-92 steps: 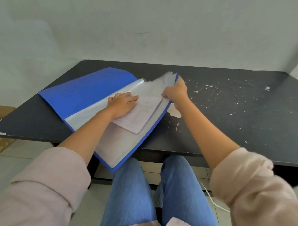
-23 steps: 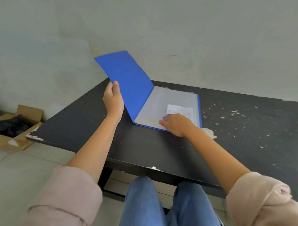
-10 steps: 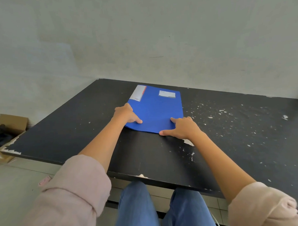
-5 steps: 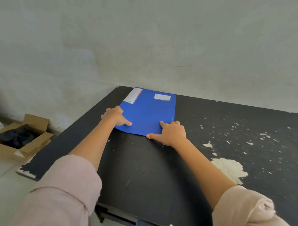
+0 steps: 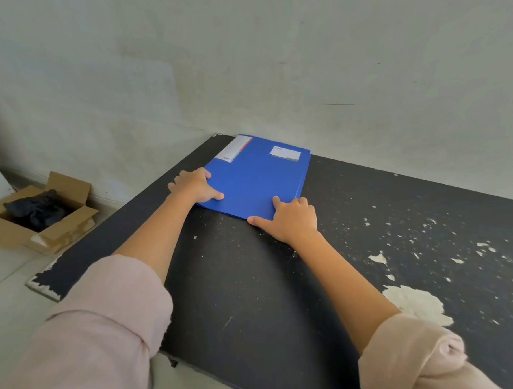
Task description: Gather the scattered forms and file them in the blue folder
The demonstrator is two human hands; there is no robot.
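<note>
Grip released: left hand (image 5: 194, 185) and right hand (image 5: 291, 219) flat on closed blue folder (image 5: 257, 176).

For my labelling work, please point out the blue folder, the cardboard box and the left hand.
blue folder (image 5: 257, 179): head view, middle of the closed cover.
cardboard box (image 5: 61, 232): head view, front flap.
left hand (image 5: 194, 186): head view, back of the hand.

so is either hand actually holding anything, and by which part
Neither grips anything. Both press flat on the closed blue plastic folder lying on the black table: left hand at its near-left edge, right hand at its near-right corner.
</note>
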